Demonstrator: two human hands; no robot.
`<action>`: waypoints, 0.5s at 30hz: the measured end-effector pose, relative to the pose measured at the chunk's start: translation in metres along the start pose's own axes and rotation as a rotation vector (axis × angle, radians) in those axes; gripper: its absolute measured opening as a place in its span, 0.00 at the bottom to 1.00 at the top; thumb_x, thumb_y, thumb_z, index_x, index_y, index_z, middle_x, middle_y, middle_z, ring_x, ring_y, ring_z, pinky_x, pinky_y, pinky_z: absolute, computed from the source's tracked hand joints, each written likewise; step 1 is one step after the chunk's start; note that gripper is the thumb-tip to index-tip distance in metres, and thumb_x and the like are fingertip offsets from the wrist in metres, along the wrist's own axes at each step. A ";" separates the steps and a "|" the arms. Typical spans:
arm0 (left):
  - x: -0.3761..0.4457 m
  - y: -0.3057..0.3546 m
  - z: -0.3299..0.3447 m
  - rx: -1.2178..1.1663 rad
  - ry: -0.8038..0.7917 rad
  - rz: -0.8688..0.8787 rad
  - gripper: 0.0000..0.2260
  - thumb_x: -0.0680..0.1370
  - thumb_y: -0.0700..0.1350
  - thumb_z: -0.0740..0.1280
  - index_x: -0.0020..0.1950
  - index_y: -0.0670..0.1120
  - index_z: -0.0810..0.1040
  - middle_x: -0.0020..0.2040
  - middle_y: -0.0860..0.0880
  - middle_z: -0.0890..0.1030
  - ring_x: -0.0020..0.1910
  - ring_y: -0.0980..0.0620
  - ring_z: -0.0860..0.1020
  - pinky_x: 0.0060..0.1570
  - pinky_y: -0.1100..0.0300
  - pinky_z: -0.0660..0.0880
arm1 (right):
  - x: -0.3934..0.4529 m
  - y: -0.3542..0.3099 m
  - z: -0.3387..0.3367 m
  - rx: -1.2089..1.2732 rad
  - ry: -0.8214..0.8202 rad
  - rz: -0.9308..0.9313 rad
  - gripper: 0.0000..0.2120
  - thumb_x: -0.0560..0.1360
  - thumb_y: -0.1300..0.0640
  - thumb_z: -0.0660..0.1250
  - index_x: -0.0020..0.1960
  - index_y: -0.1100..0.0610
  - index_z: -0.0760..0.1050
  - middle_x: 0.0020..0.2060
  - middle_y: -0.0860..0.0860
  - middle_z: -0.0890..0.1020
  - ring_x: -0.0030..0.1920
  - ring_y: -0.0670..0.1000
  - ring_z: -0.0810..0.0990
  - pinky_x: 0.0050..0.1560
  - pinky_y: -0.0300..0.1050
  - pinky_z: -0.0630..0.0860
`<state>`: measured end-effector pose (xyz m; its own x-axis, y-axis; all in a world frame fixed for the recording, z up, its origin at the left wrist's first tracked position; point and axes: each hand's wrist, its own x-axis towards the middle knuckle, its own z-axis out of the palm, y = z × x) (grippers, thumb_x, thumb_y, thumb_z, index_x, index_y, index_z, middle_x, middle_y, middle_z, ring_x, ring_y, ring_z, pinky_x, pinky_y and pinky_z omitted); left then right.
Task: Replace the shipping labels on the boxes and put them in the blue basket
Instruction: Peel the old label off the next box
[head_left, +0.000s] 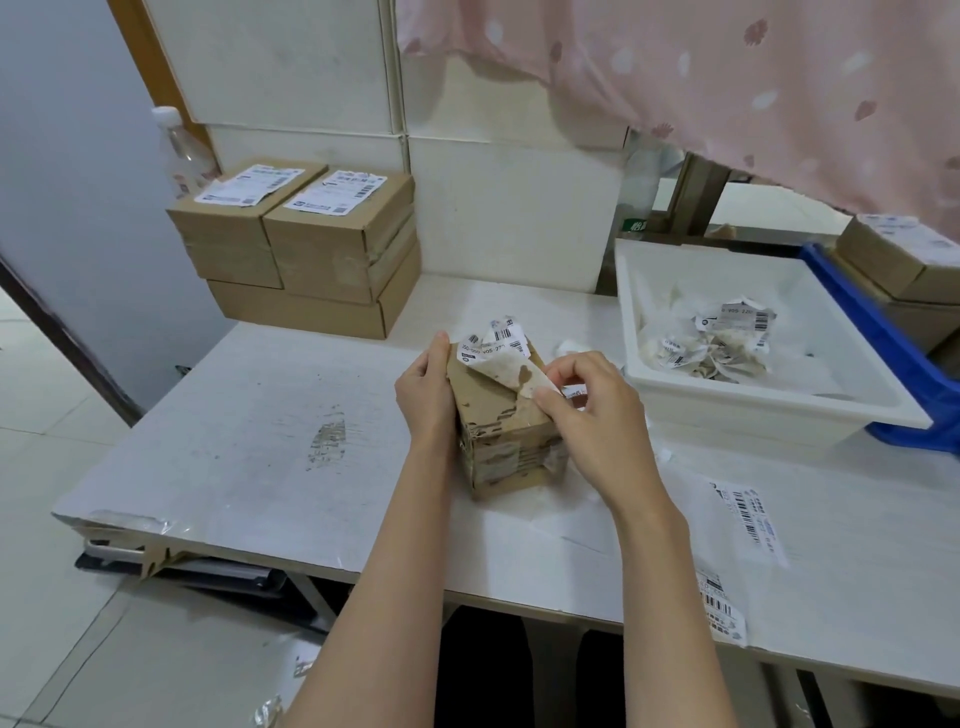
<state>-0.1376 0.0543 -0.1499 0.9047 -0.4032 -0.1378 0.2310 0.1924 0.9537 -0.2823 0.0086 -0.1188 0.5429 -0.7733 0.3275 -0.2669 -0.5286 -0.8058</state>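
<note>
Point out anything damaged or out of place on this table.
The box in the hands is scuffed, its top paper torn where the old label is peeling off. The table has a worn patch at left, and a new label overhangs its front edge.

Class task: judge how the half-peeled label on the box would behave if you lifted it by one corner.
The label would probably flop, since its freed part already curls and crumples. It seems apt to tear: the box shows ragged torn patches. Its underside may cling to the right hand fingers.

box mid-table | stacked boxes behind-left | tray right | basket beyond tray
</note>
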 end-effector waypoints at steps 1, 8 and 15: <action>0.000 -0.001 -0.001 0.012 -0.004 0.006 0.25 0.80 0.49 0.66 0.23 0.50 0.69 0.27 0.52 0.69 0.30 0.53 0.67 0.31 0.63 0.66 | 0.001 -0.001 0.001 0.001 0.020 0.013 0.03 0.75 0.58 0.68 0.43 0.56 0.75 0.44 0.46 0.78 0.48 0.46 0.75 0.46 0.39 0.68; -0.003 0.000 -0.006 0.027 -0.040 0.031 0.18 0.79 0.53 0.68 0.38 0.39 0.80 0.36 0.46 0.72 0.37 0.49 0.70 0.38 0.57 0.68 | 0.007 -0.009 -0.001 0.127 -0.048 0.131 0.11 0.78 0.49 0.65 0.39 0.53 0.74 0.36 0.47 0.76 0.38 0.46 0.72 0.42 0.43 0.67; -0.005 0.002 -0.005 0.037 -0.034 -0.005 0.24 0.79 0.52 0.68 0.23 0.49 0.69 0.29 0.48 0.66 0.34 0.48 0.65 0.33 0.58 0.64 | 0.005 -0.009 -0.002 0.232 0.020 0.197 0.10 0.77 0.50 0.65 0.39 0.52 0.74 0.37 0.51 0.79 0.43 0.53 0.78 0.47 0.48 0.72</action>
<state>-0.1397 0.0613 -0.1491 0.8908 -0.4340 -0.1342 0.2217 0.1575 0.9623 -0.2789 0.0090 -0.1092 0.4827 -0.8609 0.1610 -0.1750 -0.2750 -0.9454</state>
